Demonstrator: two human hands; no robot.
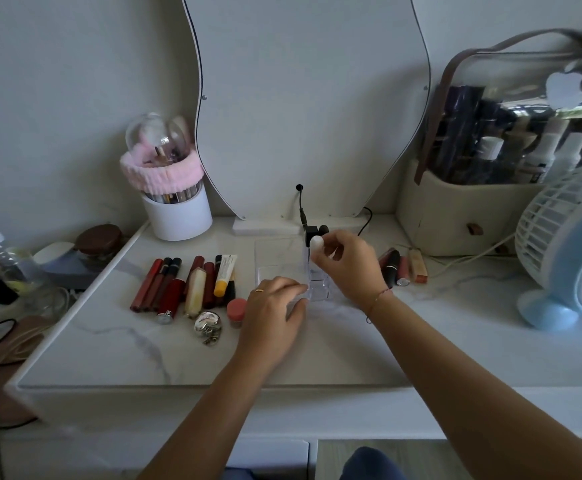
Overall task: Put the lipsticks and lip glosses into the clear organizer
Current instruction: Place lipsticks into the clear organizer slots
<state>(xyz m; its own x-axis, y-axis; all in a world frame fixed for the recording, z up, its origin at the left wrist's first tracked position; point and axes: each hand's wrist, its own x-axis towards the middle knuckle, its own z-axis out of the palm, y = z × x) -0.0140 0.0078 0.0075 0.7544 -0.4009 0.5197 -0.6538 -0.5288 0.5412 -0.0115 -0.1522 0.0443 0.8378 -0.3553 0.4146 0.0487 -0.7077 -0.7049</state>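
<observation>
The left hand (275, 306) grips the near edge of the clear organizer (274, 254), fingers curled on its rim. At one o'clock from it, the right hand (350, 266) pinches a white-capped tube (316, 242) over the organizer's compartments. A row of lipsticks (178, 285) lies at the organizer's nine o'clock, a smaller cluster (400, 268) at three.

Left of the clear organizer (275, 258) lie about ten lip tubes (171, 289) and one pink jar (236, 308); right, four more.

Print on the white tube (226, 268) is too small to read
</observation>
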